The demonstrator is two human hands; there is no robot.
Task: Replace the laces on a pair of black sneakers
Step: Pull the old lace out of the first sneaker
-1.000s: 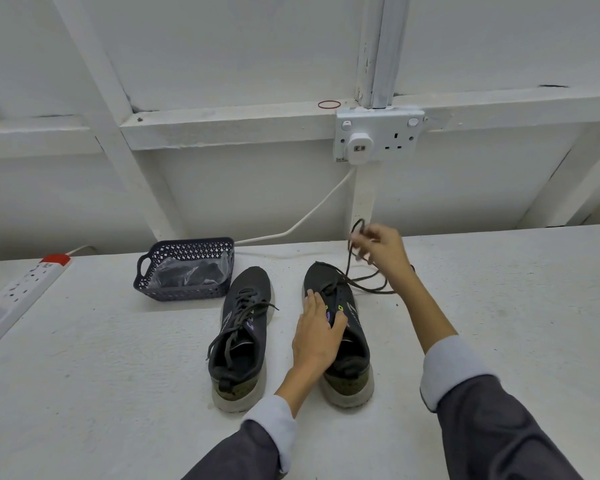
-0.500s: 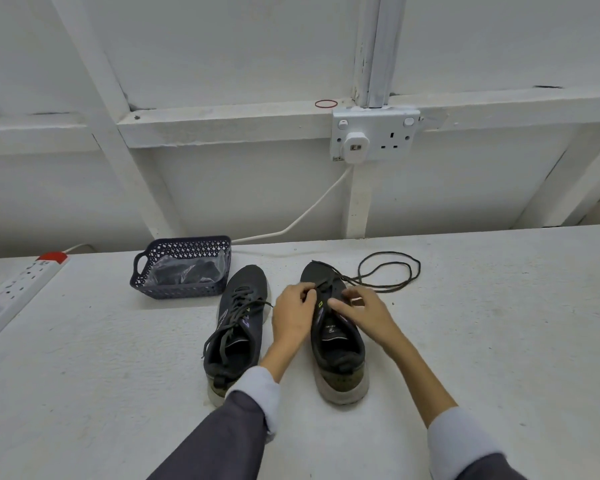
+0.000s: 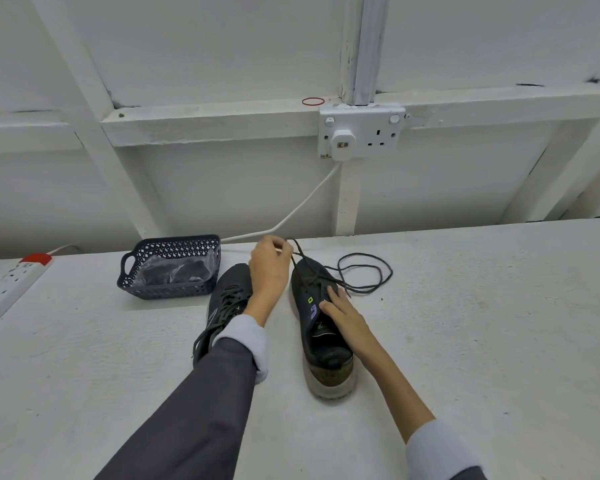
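Half a second ago both hands were bunched over the eyelets of the right sneaker. Now the left hand has gone out to the far end, past the toe. Its fingers are curled in and pinch a strand of the lace, which runs taut from the front eyelets up into that pinch. The right hand has dropped back onto the shoe. Its fingers lie fairly straight and spread over the tongue and right side, pressing down and gripping nothing.

The rest of the lace sits where it was, in a loose loop on the surface just right of the toe and beyond the right fingertips. The right sneaker stands with its heel towards the person, between the two forearms. The left sneaker is just beside it on the left, fully laced and partly under the left forearm. A dark basket with a clear bag in it stands at the far left.
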